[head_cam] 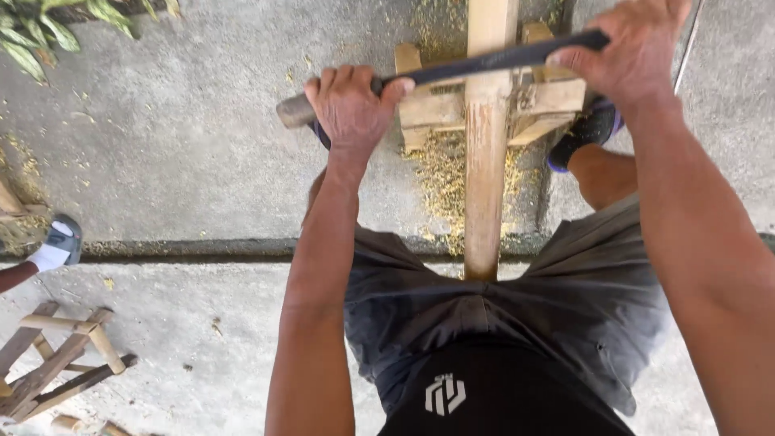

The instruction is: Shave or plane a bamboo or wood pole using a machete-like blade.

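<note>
Crosswise, both hands' fingers clench a dark flat blade over smooth round bamboo.

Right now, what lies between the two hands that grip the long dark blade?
In the head view, between the left hand and the right hand, the long dark blade crosses a pale upright bamboo pole resting on a wooden block stand.

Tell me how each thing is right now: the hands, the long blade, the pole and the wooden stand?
left hand: closed around the blade's handle end.
right hand: gripping the blade's far end.
long dark blade: lying across the pole, held at both ends.
bamboo pole: resting on the stand, its surface partly scraped.
wooden stand: upright under the pole.
shavings: scattered on the concrete.
</note>
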